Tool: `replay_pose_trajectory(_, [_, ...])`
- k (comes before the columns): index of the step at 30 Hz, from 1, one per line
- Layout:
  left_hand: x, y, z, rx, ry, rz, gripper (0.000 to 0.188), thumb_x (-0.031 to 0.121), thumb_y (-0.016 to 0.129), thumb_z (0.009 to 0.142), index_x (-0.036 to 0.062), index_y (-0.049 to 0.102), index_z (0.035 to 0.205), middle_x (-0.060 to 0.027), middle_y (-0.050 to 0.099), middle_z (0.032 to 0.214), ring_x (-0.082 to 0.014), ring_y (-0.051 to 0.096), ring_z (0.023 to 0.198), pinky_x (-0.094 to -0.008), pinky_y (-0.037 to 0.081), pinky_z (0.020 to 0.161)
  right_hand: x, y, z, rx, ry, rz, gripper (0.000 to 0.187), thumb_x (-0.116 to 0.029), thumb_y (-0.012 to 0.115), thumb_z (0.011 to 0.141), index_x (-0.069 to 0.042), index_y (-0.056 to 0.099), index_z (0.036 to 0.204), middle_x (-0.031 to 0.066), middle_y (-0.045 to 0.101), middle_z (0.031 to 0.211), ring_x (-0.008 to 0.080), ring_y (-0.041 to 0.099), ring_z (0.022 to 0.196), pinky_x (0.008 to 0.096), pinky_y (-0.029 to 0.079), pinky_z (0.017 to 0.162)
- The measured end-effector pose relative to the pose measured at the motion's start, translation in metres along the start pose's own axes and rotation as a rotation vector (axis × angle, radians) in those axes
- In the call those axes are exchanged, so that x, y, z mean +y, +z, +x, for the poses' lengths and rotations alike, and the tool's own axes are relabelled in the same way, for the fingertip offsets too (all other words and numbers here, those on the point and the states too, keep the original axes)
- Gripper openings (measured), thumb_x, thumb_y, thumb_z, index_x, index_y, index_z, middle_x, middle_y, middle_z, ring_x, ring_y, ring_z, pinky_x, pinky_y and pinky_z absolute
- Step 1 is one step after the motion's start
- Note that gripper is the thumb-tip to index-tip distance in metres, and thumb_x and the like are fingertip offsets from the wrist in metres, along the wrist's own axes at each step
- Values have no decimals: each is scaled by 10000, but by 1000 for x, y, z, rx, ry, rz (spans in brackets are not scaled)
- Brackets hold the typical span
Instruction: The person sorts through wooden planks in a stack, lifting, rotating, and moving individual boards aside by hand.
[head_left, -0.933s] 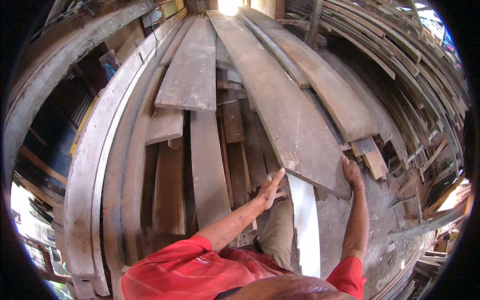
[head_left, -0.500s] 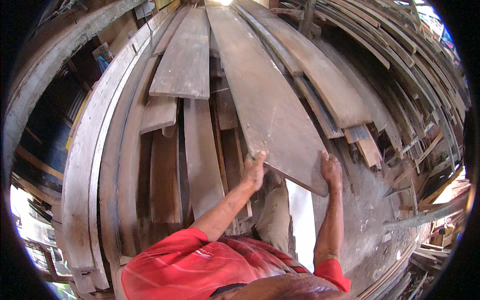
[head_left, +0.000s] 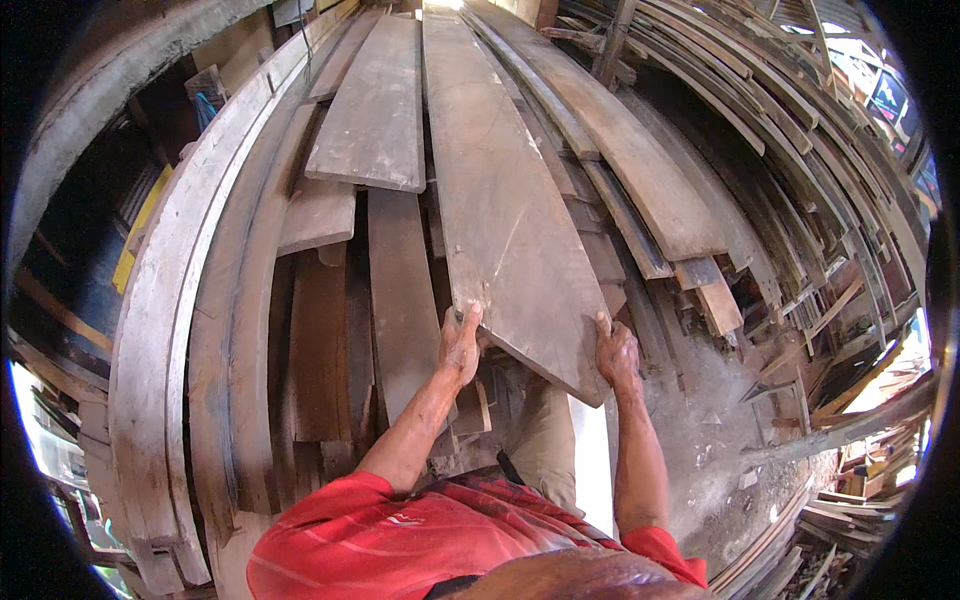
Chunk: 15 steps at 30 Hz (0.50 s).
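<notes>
A long, wide wooden plank [head_left: 530, 250] stretches away from me, its near end held between my two hands. My left hand [head_left: 461, 345] grips the left corner of that end, thumb on the top face and fingers tucked underneath. On the right edge, close to the other near corner, my right hand [head_left: 618, 355] is closed round the wood with its thumb up. The plank's top is brown-grey with pale scratches. Its far end lies toward the bright light at the back.
To the left lie a shorter grey plank [head_left: 375, 110] and a long pale beam [head_left: 160, 330]. More boards [head_left: 610, 150] are stacked to the right, with racks of thin timber [head_left: 800, 150] beyond. A dusty floor [head_left: 700, 440] shows at lower right, beside scrap wood [head_left: 850, 520].
The near end of the plank, with both my hands on it, has shifted left and slightly toward me. My grip looks the same.
</notes>
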<state>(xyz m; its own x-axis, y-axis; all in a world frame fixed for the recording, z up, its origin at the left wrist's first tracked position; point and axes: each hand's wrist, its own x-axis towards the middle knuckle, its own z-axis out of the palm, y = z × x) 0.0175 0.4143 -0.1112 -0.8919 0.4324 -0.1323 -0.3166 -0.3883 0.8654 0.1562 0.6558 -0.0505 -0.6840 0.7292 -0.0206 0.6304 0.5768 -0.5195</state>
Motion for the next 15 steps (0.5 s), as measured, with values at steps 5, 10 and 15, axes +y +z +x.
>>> replay_pose_trajectory(5, [7, 32, -16, 223, -120, -56, 742, 489, 659, 928, 23, 359, 1422, -128, 465, 1395, -271, 501, 1240, -449, 412, 1060, -11, 2, 3, -7, 86, 52, 783, -662, 433, 960, 90, 649, 1009, 380, 621, 1048, 518, 598, 1046, 528, 452, 890])
replay_pose_trajectory(10, [-7, 74, -45, 202, -231, 65, 798, 423, 765, 852, -48, 429, 1402, -142, 536, 1350, -244, 509, 1235, -387, 409, 1051, 14, 29, 16, 31, 30, -14, 737, -643, 526, 935, 82, 653, 895, 337, 634, 836, 467, 633, 816, 509, 478, 730])
replay_pose_trajectory(15, [-80, 59, -48, 72, -100, 138, 562, 241, 748, 851, -36, 531, 1289, -140, 616, 1219, -261, 585, 1099, -393, 455, 994, 13, 38, 1, -35, 16, 16, 676, -599, 513, 950, 67, 616, 996, 354, 618, 885, 522, 606, 884, 556, 450, 745])
